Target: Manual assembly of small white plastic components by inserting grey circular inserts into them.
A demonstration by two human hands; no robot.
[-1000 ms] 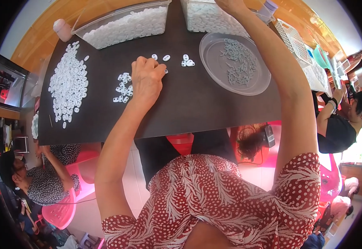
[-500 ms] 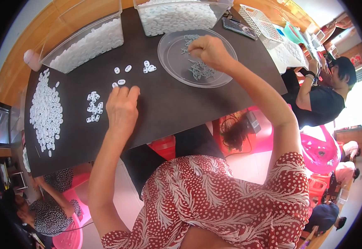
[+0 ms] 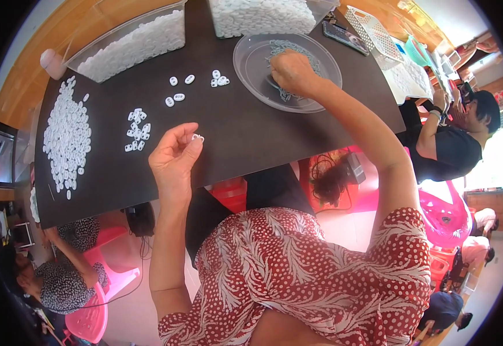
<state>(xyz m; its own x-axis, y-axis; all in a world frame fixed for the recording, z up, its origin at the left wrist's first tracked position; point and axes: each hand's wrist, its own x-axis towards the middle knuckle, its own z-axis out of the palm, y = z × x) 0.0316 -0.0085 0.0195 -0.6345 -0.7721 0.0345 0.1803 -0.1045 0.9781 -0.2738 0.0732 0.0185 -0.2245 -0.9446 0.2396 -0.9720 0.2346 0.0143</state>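
My left hand (image 3: 173,155) is raised over the table's near side, thumb and fingertips pinching a small white plastic piece (image 3: 198,137). My right hand (image 3: 295,72) reaches into a round clear tray (image 3: 248,81), closed among small grey-green pins (image 3: 286,45); its fingertips are hidden, so what they hold does not show. Beyond my left hand lie loose white oval pieces with dark holes (image 3: 190,79). A little cluster of white pieces (image 3: 221,81) sits nearer the tray. Left of my left hand is a group of squarish white pieces (image 3: 138,130).
A large heap of white ovals (image 3: 67,138) covers the table's left end. Two clear bins of white pieces (image 3: 139,53) (image 3: 263,17) stand along the back. A phone (image 3: 345,38) and a white basket (image 3: 375,34) are at the right. Other people sit on both sides.
My left hand has lifted from the table toward me and now shows a white piece in its pinch. My right hand stays in the tray, lower among the pins. The view has shifted slightly.
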